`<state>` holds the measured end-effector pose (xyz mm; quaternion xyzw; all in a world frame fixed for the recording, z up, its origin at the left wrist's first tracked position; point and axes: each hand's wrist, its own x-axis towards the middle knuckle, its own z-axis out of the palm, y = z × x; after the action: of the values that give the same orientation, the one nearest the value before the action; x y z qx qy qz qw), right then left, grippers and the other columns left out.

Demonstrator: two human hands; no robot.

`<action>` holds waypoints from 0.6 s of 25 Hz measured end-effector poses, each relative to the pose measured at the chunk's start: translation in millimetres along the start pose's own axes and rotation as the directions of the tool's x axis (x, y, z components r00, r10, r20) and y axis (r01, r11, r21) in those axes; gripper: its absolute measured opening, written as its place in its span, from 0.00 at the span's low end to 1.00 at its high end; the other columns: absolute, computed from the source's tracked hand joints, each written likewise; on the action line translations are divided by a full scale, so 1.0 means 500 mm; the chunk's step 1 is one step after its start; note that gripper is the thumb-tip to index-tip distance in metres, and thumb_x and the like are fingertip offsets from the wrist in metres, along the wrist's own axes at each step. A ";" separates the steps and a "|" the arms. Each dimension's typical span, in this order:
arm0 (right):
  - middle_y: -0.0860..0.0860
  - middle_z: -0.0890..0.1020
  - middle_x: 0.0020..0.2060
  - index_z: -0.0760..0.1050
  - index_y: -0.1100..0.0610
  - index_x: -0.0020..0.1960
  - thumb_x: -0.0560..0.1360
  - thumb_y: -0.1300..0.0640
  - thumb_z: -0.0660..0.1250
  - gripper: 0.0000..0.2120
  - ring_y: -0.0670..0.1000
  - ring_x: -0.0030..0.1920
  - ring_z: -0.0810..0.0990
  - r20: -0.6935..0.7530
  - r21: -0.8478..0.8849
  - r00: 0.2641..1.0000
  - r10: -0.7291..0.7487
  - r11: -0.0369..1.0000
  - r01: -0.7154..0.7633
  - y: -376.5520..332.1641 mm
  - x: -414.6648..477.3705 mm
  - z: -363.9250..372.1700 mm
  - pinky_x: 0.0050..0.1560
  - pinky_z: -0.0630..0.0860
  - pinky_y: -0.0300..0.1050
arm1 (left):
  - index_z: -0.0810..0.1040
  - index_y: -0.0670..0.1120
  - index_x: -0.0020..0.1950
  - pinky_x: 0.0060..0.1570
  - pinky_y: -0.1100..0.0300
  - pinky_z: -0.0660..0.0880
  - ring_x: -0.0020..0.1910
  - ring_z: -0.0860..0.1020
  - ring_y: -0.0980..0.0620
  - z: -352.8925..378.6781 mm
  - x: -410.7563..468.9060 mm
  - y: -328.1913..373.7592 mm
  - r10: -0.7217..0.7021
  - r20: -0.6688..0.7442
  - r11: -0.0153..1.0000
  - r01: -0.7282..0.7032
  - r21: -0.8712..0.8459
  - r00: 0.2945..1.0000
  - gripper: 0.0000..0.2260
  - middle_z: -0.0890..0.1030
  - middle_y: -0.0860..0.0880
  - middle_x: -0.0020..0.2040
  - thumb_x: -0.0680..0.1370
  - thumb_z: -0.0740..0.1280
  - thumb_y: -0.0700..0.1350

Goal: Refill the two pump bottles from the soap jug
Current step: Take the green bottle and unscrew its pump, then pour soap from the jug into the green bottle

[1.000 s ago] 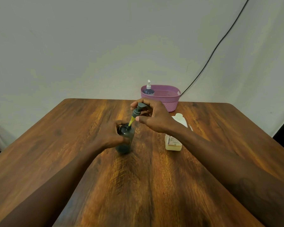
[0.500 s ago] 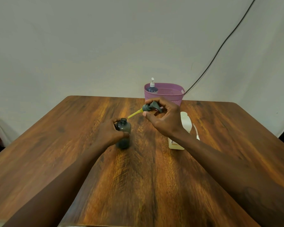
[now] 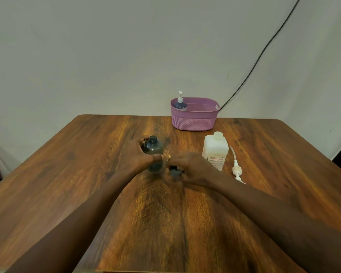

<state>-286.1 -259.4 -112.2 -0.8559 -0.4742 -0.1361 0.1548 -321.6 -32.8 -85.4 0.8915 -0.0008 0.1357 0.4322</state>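
Note:
A small dark grey bottle (image 3: 153, 148) stands upright on the wooden table (image 3: 165, 223) with its neck uncapped. My left hand (image 3: 138, 154) grips its side. Just right of it, my right hand (image 3: 191, 167) is down at the tabletop, closed on the dark pump head (image 3: 174, 172); a bit of its yellow tube shows by my fingers. The white soap jug (image 3: 215, 151) stands uncapped to the right. A second pump bottle (image 3: 180, 104), dark blue with a white pump, sits in the pink basket (image 3: 193, 121).
A white pump with its long tube (image 3: 236, 168) lies on the table right of the jug. The basket stands at the far table edge against the wall. A black cable (image 3: 260, 56) runs down the wall behind it.
My right hand pulled the pump and its yellow tube out of the grey bottle, then brought it down to the table beside the bottle. My left hand stayed on the bottle.

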 end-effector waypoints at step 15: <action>0.51 0.83 0.58 0.80 0.53 0.64 0.76 0.62 0.72 0.17 0.51 0.55 0.81 0.072 -0.219 0.994 -0.077 0.971 0.091 0.008 -0.026 -0.027 0.51 0.79 0.44 | 0.76 0.48 0.68 0.45 0.69 0.73 0.53 0.79 0.55 0.018 -0.011 0.057 0.115 -0.001 0.993 -0.115 0.032 0.993 0.33 0.82 0.51 0.59 0.66 0.81 0.51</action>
<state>-290.5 -276.7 -105.2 -0.8508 -0.4966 -0.1678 0.0372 -328.3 -58.1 -70.1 0.8965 -0.0496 0.1617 0.4095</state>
